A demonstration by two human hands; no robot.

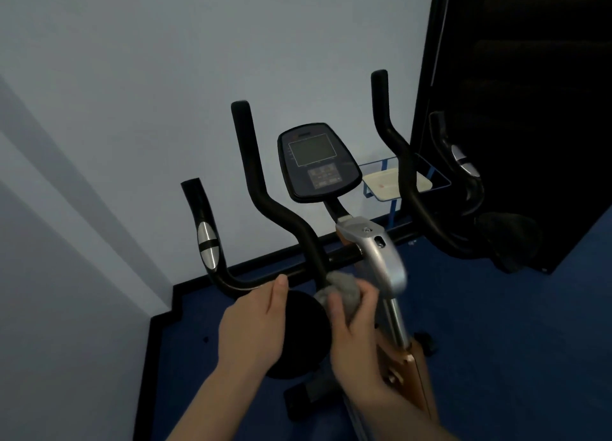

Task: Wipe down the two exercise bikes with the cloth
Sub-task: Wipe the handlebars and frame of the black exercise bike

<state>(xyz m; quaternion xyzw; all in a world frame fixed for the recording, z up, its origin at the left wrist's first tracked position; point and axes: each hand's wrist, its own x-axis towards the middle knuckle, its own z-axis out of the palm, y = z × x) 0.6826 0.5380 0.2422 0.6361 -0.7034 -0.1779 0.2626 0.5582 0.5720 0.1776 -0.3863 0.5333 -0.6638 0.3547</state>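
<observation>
Blue floor (496, 308); crumpled grey cloth (341, 288).

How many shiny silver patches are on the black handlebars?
2: one silver patch on the far-left handlebar, one silver patch on the far-right handlebar by the dark panel. Others may be hidden.

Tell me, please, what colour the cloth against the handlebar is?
Grey; the cloth shows best in the head view, bunched in the right hand.
</observation>
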